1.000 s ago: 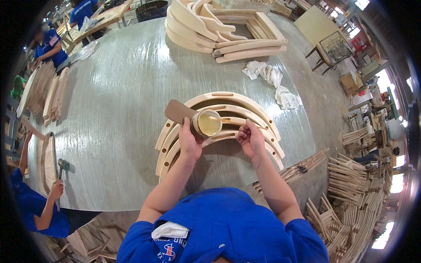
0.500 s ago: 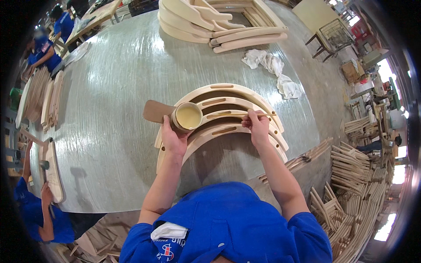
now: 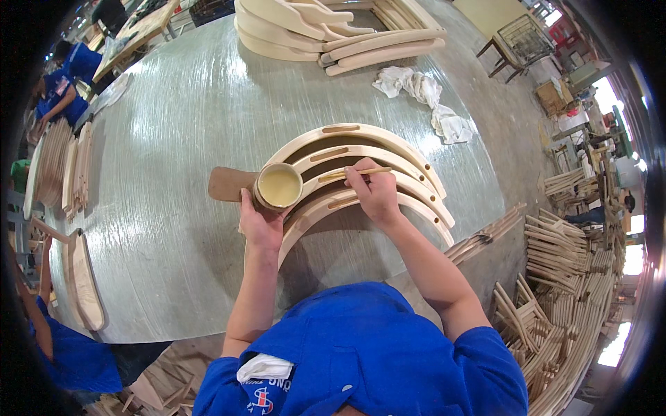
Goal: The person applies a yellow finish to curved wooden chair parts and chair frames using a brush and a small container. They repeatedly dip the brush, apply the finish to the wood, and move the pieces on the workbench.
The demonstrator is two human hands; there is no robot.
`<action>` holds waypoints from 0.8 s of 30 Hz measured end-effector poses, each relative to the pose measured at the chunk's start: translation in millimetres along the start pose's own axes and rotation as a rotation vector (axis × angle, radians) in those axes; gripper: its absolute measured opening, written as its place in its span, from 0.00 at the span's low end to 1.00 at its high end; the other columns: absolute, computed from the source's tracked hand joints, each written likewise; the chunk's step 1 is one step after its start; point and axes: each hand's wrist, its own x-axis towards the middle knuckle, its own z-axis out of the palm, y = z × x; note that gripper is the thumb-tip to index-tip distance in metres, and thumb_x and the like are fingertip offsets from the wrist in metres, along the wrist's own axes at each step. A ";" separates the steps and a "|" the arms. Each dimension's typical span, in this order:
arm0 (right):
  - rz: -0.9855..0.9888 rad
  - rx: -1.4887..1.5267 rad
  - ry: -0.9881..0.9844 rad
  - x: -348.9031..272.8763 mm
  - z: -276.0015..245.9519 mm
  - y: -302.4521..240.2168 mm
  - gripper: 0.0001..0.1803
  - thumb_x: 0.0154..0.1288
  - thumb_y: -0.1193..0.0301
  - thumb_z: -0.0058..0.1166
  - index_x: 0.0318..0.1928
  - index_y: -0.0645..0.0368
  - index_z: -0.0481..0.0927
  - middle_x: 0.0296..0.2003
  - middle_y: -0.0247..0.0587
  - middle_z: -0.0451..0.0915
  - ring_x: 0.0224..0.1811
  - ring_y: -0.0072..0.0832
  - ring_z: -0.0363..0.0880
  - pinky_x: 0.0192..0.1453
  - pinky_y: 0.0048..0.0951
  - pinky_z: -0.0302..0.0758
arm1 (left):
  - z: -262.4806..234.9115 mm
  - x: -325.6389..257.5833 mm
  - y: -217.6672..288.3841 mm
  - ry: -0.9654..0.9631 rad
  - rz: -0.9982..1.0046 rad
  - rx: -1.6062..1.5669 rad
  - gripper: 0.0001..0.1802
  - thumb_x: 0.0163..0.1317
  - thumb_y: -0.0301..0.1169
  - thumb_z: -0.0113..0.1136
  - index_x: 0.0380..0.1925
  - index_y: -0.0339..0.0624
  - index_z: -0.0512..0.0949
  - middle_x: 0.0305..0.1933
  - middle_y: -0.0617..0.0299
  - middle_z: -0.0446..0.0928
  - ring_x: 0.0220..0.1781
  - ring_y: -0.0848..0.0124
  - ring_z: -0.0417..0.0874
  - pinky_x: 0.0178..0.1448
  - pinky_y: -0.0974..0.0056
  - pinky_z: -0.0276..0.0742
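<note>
My left hand (image 3: pixel 263 229) is wrapped round a round cup (image 3: pixel 279 186) of pale yellow liquid that looks like glue. A flat brown paddle-shaped piece (image 3: pixel 227 184) juts out to the left of the cup; whether it is joined to it I cannot tell. Pinched in my right hand (image 3: pixel 375 196) is a thin wooden stick (image 3: pixel 378 170). Its left end lies over the slot of the third arc from the back; the tip is too small to make out. Several curved wooden pieces (image 3: pixel 411 152) with slots and round holes lie nested on the table beneath both hands.
Curved wooden parts (image 3: pixel 277 38) are stacked at the table's far side, with crumpled white cloths (image 3: pixel 423 90) nearby. Upright wooden slats (image 3: pixel 52 166) stand at the left. A co-worker's blue sleeve (image 3: pixel 73 353) shows at lower left. Chair parts (image 3: pixel 555 249) are piled beyond the right edge.
My right hand has moved left with the stick, from the arcs' right side to the slot area. The cup has shifted slightly left in the picture, as has the whole table.
</note>
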 end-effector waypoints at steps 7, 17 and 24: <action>-0.004 -0.121 0.123 0.4 -38.5 4.1 0.08 0.63 0.71 0.53 0.31 0.65 0.75 0.23 0.41 0.77 0.26 0.22 0.76 0.32 0.24 0.73 | -6.8 -6.1 7.8 0.048 0.034 0.010 0.28 0.71 0.47 0.26 0.59 0.35 0.59 0.60 0.47 0.65 0.60 0.51 0.70 0.58 0.40 0.72; -0.080 -0.163 -0.111 3.9 -15.8 -16.0 0.08 0.62 0.71 0.51 0.30 0.62 0.69 0.23 0.49 0.73 0.24 0.44 0.72 0.30 0.38 0.69 | -8.7 2.3 4.7 0.030 0.038 -0.033 0.27 0.71 0.46 0.28 0.58 0.37 0.61 0.59 0.49 0.66 0.59 0.52 0.71 0.58 0.39 0.71; 0.027 -0.135 -0.299 21.5 -24.6 -24.9 0.06 0.63 0.73 0.49 0.33 0.64 0.73 0.26 0.37 0.75 0.29 0.22 0.71 0.35 0.24 0.69 | -0.9 7.0 10.3 0.044 0.045 -0.065 0.25 0.71 0.45 0.30 0.56 0.38 0.64 0.57 0.56 0.69 0.59 0.63 0.70 0.61 0.55 0.68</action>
